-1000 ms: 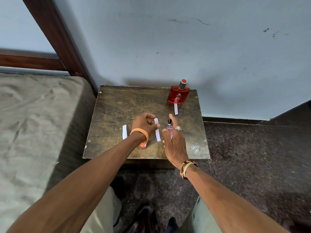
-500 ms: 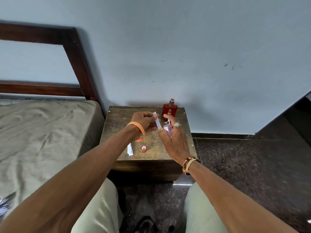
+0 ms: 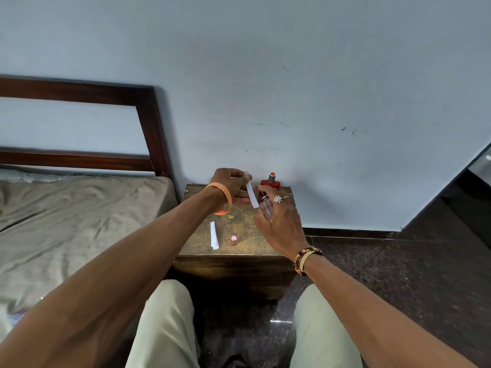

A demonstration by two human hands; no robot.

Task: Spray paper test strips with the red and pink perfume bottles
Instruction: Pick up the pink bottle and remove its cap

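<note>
My left hand (image 3: 231,185) pinches a white paper strip (image 3: 252,193) by its top end and holds it upright above the small wooden table (image 3: 239,249). My right hand (image 3: 279,221) grips the small pink perfume bottle (image 3: 266,208) just right of the strip, with its nozzle close to the paper. The red perfume bottle (image 3: 271,183) stands at the table's back right, capped. A second white strip (image 3: 214,235) lies flat on the table's left side. The pink bottle's cap (image 3: 233,240) stands next to that strip.
A bed (image 3: 66,221) with a grey-brown sheet and a dark wooden headboard (image 3: 148,123) flanks the table on the left. A pale blue wall rises right behind the table. Dark speckled floor (image 3: 398,274) spreads to the right. My knees sit below the table's front edge.
Both hands have lifted from the table, the left with the strip, the right with the pink bottle. The view has pulled back and tilted up.
</note>
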